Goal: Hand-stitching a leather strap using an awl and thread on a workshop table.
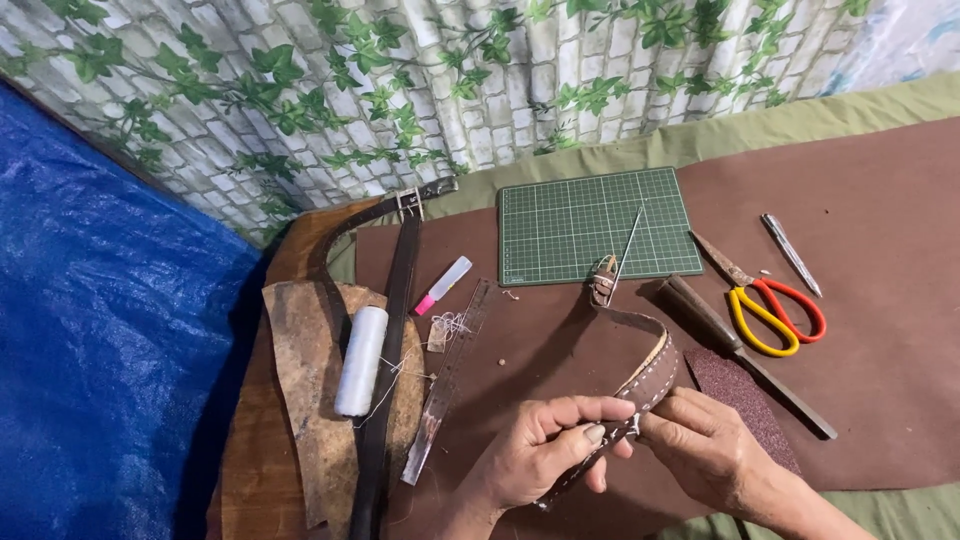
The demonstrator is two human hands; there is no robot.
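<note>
A brown leather strap (655,370) with white stitching along its edge curves up from the lower middle to a small buckle end (603,280). My left hand (540,455) pinches the strap from the left, thumb and fingers closed on it. Beside it, my right hand (710,445) grips the same strap from the right, fingertips meeting the left hand's at the stitched edge. A thin needle or awl (628,245) rises from the buckle end over a green cutting mat (590,225).
Left of the hands lie a clear ruler (445,385), a white thread spool (361,360), a dark belt (385,400) and a pink-capped tube (442,285). Right: red-and-yellow scissors (770,310), a wooden-handled tool (735,345), sandpaper (740,400), a metal pen-like tool (790,255). Blue tarp (100,340) at left.
</note>
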